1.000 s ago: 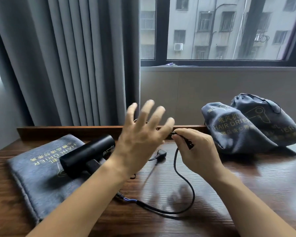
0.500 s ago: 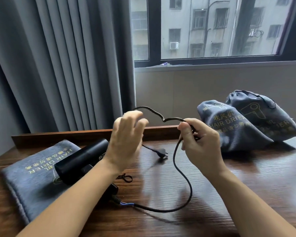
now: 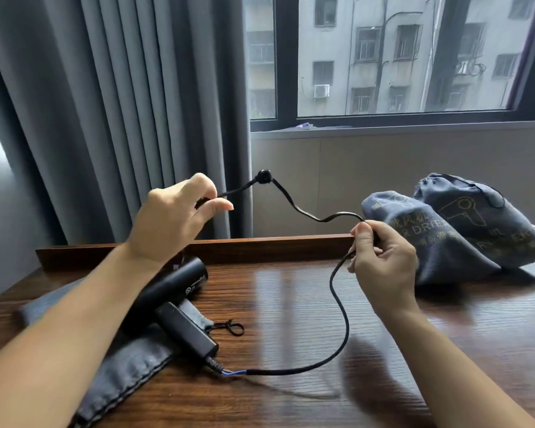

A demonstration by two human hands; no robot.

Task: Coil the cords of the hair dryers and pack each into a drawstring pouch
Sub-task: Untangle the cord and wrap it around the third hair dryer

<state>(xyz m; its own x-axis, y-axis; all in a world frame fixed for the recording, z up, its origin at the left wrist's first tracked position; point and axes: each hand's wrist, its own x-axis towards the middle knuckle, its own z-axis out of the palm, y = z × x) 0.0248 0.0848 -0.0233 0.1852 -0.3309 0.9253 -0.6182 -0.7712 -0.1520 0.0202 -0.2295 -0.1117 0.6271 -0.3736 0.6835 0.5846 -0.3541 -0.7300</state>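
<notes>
A black hair dryer (image 3: 173, 299) lies on a flat grey drawstring pouch (image 3: 130, 362) at the left of the wooden table. Its black cord (image 3: 340, 319) runs from the handle across the table and rises to my right hand (image 3: 380, 264), which pinches it. From there the cord stretches left through the air to my left hand (image 3: 173, 223), which grips it near the plug end (image 3: 263, 177). Both hands are raised above the table. Two filled grey pouches (image 3: 445, 233) printed "HAIR DRIER" sit at the back right.
A raised wooden ledge (image 3: 260, 247) runs along the table's back edge. Grey curtains (image 3: 121, 103) hang behind at the left, and a window with a sill is behind at the right. The flat pouch's drawstring loop (image 3: 230, 327) lies on the table near the dryer handle.
My left hand has closed on the cord near the plug and lifted it; the plug has left the table. The hands have moved apart, stretching the cord between them.
</notes>
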